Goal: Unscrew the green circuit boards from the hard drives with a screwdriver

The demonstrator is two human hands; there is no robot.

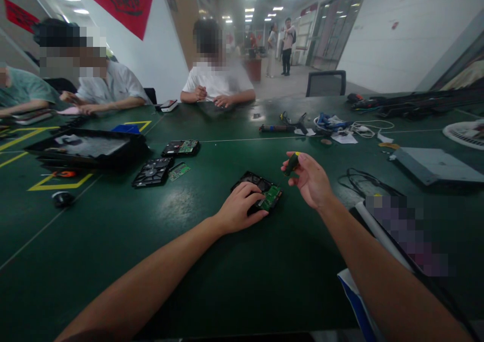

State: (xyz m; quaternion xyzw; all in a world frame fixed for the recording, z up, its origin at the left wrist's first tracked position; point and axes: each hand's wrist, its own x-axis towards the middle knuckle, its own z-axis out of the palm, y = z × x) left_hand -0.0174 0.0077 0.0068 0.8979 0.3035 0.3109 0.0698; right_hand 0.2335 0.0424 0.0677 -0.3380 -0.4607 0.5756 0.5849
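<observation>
A hard drive [271, 195] lies on the green table in front of me, its green circuit board facing up. My left hand [242, 203] rests over its left part, fingers across the top and thumb along the near edge, gripping it against the table. Raised just right of the drive, my right hand [310, 180] pinches a small screwdriver [291, 164] by its dark green and yellow handle; its shaft cannot be made out. To the left lie two more hard drives, one [153, 172] nearer and one [180, 148] farther, with a loose circuit board [179, 171] beside them.
At left are a black plastic tray [91, 148], orange-handled tool [65, 173] and black mouse [63, 198]. Blue cables [333, 122] lie at back right, a grey metal case [434, 165] at right. Black cable [363, 180] runs near my right forearm. Several people [217, 82] sit opposite.
</observation>
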